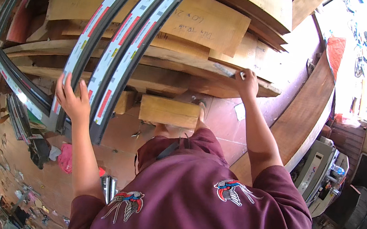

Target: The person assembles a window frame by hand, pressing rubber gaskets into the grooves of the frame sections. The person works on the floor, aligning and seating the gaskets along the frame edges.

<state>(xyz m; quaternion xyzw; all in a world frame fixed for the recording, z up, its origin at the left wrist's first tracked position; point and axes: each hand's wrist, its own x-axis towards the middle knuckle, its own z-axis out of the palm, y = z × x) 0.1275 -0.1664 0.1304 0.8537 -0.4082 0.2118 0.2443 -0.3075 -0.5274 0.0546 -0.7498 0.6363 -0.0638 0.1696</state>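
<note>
Handling: even pressure on the film-striped frame (95,22) and a steady board edge would likely limit slipping.
Left hand (74,103): forearm reaches forward; fingers spread open over the frame's leftmost bar, gripping nothing visibly.
Right hand (247,85): elbow slightly bent; fingers curl at the board's edge, grip unclear.
Wooden board (177,59): extends leftward from the right fingers.
</note>
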